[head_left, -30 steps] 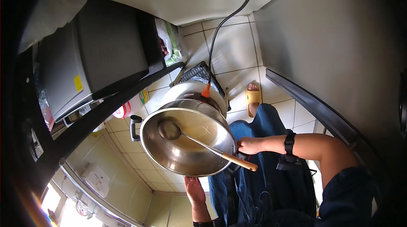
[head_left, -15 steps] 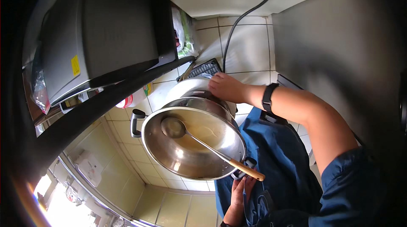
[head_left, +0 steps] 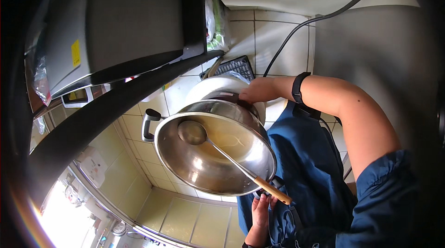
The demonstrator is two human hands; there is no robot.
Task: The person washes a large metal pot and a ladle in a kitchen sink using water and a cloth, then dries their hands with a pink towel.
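A wide steel wok (head_left: 218, 160) hangs tilted in front of me, with shallow cloudy yellowish liquid (head_left: 232, 139) at its bottom. Across it rests a ladle (head_left: 232, 157), its bowl inside and its wooden handle sticking out past the near rim. My left hand (head_left: 261, 206) is closed round the wok's near handle (head_left: 277, 182). The far black handle (head_left: 150, 124) is free. My right hand (head_left: 252, 91) reaches behind the wok, its fingers curled at a dark part by the wok's underside; the wok and hand hide what it grips. A white round container (head_left: 211, 87) stands behind the wok.
A black plastic crate (head_left: 236, 66) sits on the tiled floor (head_left: 282, 46) beyond. A dark bar (head_left: 120, 95) crosses at left below a large grey appliance (head_left: 130, 25). Plastic bags (head_left: 217, 28) lie beside it. A black cable (head_left: 301, 23) hangs at upper right.
The wok has tipped a little more and shifted slightly right in view. My right hand has moved slightly right and down, still behind the wok. The left hand keeps its hold.
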